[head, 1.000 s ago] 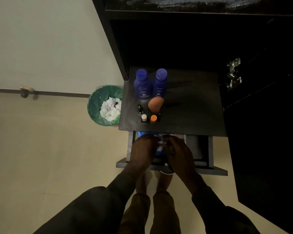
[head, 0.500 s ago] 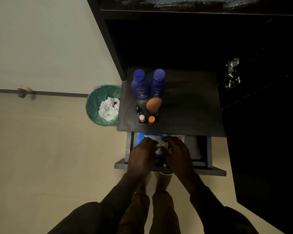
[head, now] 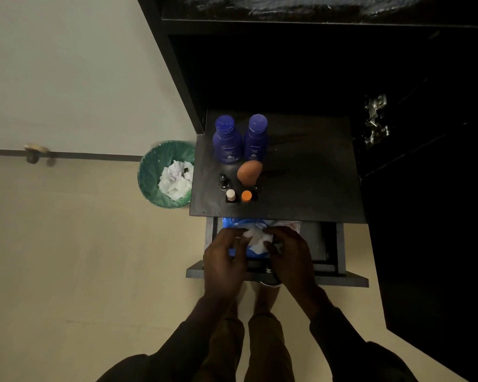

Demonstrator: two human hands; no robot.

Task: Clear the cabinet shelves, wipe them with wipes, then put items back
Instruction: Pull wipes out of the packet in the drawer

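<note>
Two blue lotion bottles (head: 227,142) (head: 256,139) stand at the shelf's back left corner, one orange sponge (head: 249,171) before them, three small vials (head: 223,182) (head: 230,195) (head: 246,196) near its front edge. One green bin (head: 152,172) on the floor.

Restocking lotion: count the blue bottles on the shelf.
2. One blue bottle stands at the back left of the shelf; the other stands beside it, on its right. The dark cabinet may hide more.

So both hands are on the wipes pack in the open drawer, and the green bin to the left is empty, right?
Not quite. The head view shows the green bin holds crumpled white wipes. The rest stands: left hand and right hand are on the wipes pack in the open drawer.
</note>
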